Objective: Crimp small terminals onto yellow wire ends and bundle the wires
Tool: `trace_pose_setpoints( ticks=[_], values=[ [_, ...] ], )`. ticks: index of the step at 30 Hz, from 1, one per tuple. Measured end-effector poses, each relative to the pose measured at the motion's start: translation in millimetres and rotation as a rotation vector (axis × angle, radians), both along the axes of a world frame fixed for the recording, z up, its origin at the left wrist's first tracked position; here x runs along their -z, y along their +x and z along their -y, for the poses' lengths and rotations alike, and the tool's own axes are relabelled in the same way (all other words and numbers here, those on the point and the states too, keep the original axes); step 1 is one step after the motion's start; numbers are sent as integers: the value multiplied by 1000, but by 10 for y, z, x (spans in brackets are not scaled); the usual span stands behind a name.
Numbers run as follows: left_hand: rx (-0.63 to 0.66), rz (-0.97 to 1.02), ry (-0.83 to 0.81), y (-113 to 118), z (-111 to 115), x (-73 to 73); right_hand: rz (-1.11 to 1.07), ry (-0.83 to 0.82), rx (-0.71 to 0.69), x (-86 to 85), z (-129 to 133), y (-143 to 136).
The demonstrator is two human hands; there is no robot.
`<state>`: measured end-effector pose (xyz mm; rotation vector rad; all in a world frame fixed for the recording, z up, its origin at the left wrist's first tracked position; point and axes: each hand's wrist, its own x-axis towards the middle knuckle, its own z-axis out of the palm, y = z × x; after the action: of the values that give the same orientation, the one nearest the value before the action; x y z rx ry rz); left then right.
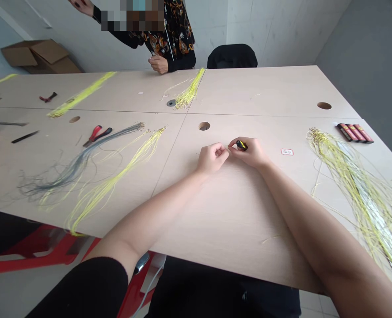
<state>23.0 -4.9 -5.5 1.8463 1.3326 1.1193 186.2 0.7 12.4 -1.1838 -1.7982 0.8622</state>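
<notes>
My left hand (213, 157) is closed in a pinch over the middle of the table, its fingertips almost meeting those of my right hand (249, 152). What the left fingers hold is too small to make out. In my right hand, curled shut, is a short tool with a black-and-yellow handle (241, 145); its working end is hidden. Right of that hand lies a small white label with a red border (287, 152). A bundle of thin yellow and white cords (355, 190) spreads along the table's right side.
Left of my arms lie a yellow cord bundle (123, 172), a grey cord bundle (73, 165) and red-and-black pliers (96, 134). Red-and-black packs (355, 133) sit at the right edge. A round hole (204, 126) is beyond my hands. Across the table is another person (179, 35).
</notes>
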Motion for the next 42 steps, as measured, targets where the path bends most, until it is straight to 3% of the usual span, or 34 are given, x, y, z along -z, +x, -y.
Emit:
trace_pose_setpoints(
  ticks=[42],
  values=[
    [15, -54, 11, 10, 19, -26, -34, -73, -67, 16, -62, 37]
  ],
)
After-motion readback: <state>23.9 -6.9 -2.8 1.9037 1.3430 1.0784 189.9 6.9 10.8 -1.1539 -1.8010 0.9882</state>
